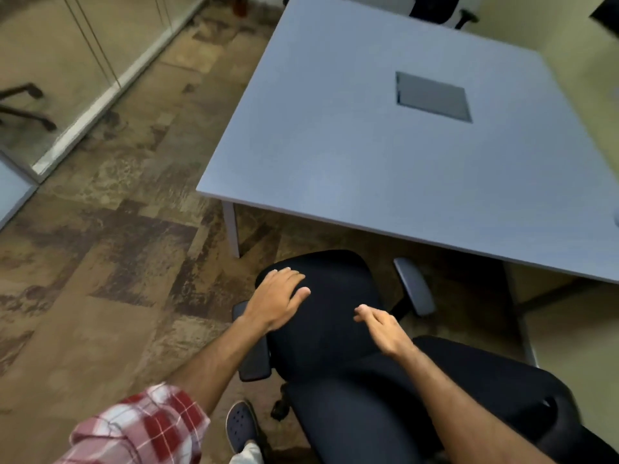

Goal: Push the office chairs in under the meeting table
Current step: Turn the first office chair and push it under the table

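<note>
A black office chair [338,333] with grey armrests stands in front of me, just outside the near edge of the grey meeting table [335,128]. Its seat points toward the table and its backrest lies under my arms at the lower right. My left hand [276,298] lies flat, fingers straight, over the front left part of the seat. Over the middle of the seat hovers my right hand [385,328], fingers loosely extended and holding nothing. A second black chair [435,8] shows at the table's far side.
A white table leg [231,229] stands just left of the chair's front. A glass partition [83,95] runs along the left, with a chair base [26,108] behind it. Patterned brown floor [117,246] spreads to the left. My shoe [241,426] is beside the chair's wheels.
</note>
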